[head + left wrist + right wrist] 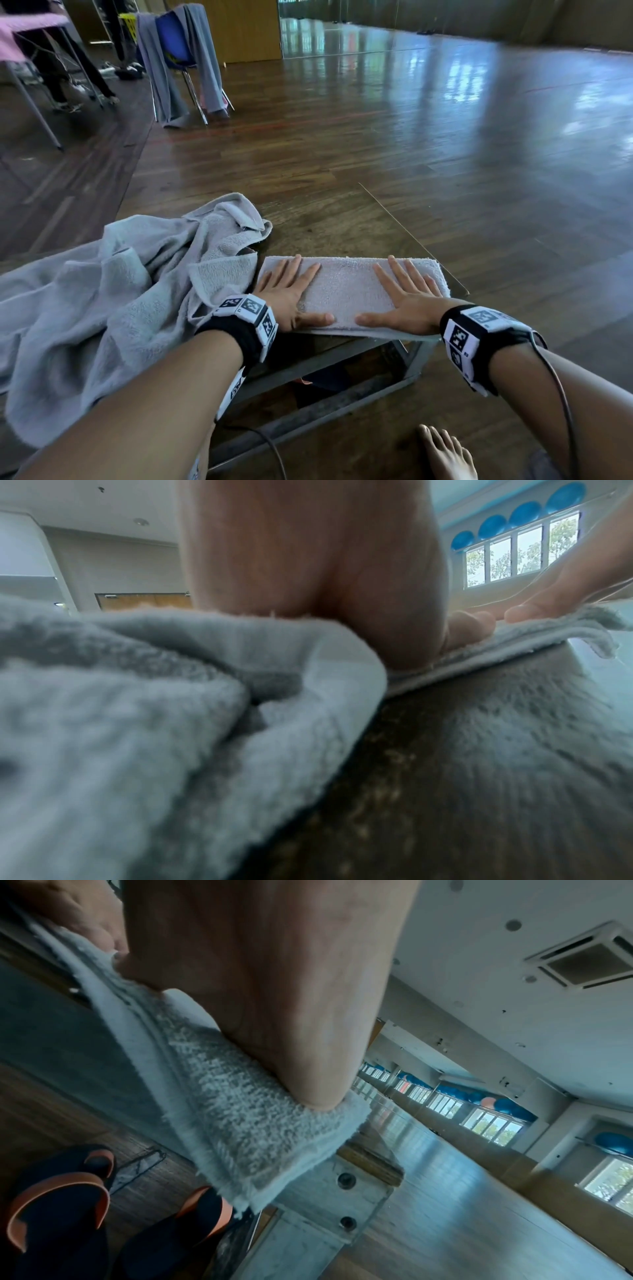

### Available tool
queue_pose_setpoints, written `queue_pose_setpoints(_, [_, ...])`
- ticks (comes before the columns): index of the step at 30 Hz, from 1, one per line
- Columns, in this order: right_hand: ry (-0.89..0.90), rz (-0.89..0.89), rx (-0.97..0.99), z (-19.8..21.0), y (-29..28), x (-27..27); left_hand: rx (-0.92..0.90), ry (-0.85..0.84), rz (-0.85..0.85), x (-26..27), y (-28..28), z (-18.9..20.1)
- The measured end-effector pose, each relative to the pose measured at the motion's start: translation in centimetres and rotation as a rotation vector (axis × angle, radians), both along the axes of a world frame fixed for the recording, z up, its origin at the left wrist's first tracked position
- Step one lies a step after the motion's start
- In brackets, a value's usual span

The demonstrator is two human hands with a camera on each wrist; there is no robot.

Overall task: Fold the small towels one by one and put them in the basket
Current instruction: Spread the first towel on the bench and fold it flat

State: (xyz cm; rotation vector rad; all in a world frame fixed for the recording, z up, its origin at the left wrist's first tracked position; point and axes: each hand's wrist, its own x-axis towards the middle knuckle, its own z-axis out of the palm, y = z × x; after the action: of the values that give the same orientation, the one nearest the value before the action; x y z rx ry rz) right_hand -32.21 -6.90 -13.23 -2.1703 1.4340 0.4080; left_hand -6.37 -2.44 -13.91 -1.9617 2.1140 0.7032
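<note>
A small grey towel (349, 291) lies folded into a long strip on a low glass-topped table (404, 233). My left hand (291, 291) presses flat on its left end, fingers straight and spread. On the right end my right hand (404, 294) lies flat in the same way, thumb pointing inward. The left wrist view shows the left palm (308, 574) on the folded towel (514, 634), and the right wrist view shows the right palm (274, 988) on the towel's corner (240, 1123) at the table edge. No basket is in view.
A heap of loose grey towels (120, 291) covers the table's left part, touching the folded one. Dark sandals with orange trim (68, 1204) sit on the wooden floor under the table. A blue chair draped with grey cloth (181, 58) stands far back left. My bare foot (445, 452) is at bottom right.
</note>
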Motion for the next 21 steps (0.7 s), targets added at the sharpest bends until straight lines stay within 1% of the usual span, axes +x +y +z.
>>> queue_pose_setpoints(5, [0.027,-0.086,0.003,0.4,0.0,0.2,0.021,-0.04,0.04,0.8,0.0,-0.2])
queue_pose_setpoints(11, [0.047,-0.161,0.023,0.9,-0.2,0.3,0.03,-0.047,0.025,1.2,-0.3,-0.5])
queue_pose_setpoints(15, [0.022,-0.236,0.022,1.0,-0.3,-0.2,0.042,-0.049,0.022,1.1,-0.3,-0.2])
queue_pose_setpoints(18, [0.019,-0.236,0.002,0.7,-0.6,-0.4,0.058,-0.061,0.027,0.8,0.0,0.2])
queue_pose_setpoints(21, [0.042,-0.216,-0.036,0.2,-0.9,-0.5,0.108,-0.11,0.019,0.3,-0.8,1.2])
